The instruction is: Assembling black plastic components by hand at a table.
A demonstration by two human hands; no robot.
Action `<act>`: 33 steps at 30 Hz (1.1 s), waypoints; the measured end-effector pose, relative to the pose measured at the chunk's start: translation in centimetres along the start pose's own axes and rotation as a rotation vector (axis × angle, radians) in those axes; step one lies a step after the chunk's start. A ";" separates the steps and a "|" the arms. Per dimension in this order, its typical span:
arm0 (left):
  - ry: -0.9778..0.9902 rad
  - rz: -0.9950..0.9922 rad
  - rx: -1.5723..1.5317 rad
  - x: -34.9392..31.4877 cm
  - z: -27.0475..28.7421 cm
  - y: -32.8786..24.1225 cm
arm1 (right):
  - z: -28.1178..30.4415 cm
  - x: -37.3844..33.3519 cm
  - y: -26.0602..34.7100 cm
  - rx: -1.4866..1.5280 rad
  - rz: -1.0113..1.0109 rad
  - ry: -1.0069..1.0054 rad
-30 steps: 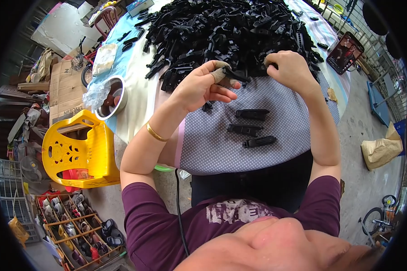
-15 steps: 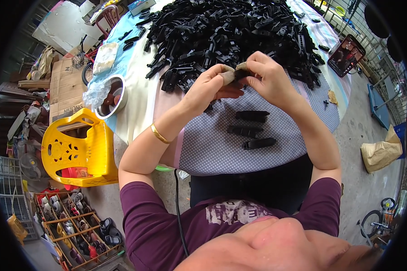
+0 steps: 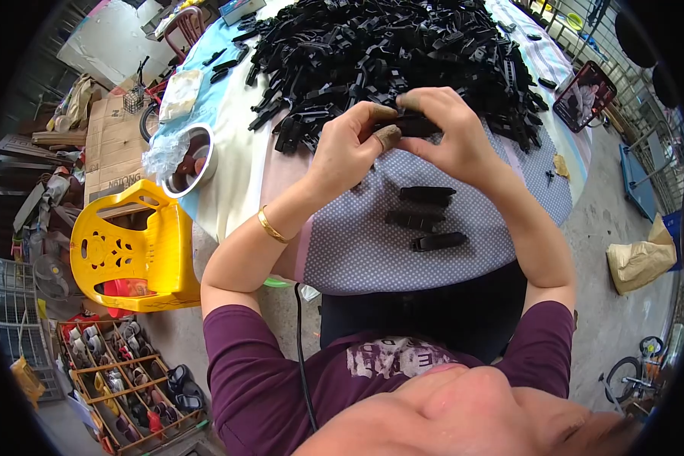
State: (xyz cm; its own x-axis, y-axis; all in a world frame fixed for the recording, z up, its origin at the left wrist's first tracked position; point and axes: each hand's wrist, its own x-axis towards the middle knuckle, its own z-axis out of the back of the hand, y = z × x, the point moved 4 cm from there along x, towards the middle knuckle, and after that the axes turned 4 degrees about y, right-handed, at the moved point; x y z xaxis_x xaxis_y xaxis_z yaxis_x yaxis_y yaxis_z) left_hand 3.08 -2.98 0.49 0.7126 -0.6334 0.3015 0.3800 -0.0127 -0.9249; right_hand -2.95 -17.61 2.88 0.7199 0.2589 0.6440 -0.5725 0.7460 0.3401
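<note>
Between my two hands, just in front of the big pile of black plastic parts (image 3: 380, 57), is one black plastic part (image 3: 418, 126). My left hand (image 3: 349, 144), with a gold bangle at the wrist and coverings on the thumb and a fingertip, pinches its left end. At its right end, the thumb and fingers of my right hand (image 3: 452, 133) close round it. Three similar parts lie apart in a column on the dotted cloth nearer me: an upper one (image 3: 427, 196), a middle one (image 3: 414, 220) and a lower one (image 3: 439, 242).
A phone (image 3: 585, 95) stands at the table's right edge. On the left edge are a metal bowl (image 3: 207, 171) with a plastic bag and a folded cloth (image 3: 181, 95). A yellow plastic chair (image 3: 163, 251) stands left of the table; a paper sack (image 3: 642, 258) sits on the floor at right.
My hands have shifted their grip: the fingers have spread along the black part, and more of it shows between them. The three parts on the cloth lie as before.
</note>
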 end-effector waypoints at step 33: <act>0.195 -0.236 0.935 1.0 -3.0 1.5 | 0.4 -1.0 -5.2 -0.207 -0.358 0.520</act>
State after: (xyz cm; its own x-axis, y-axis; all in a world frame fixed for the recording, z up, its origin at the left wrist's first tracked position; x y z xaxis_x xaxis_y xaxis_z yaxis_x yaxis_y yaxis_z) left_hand 2.56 -5.97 -1.35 0.4803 -0.8111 0.3338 0.8736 0.4085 -0.2646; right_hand -0.85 -22.02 0.69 0.9769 0.1965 0.0837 -0.2127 0.9301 0.2995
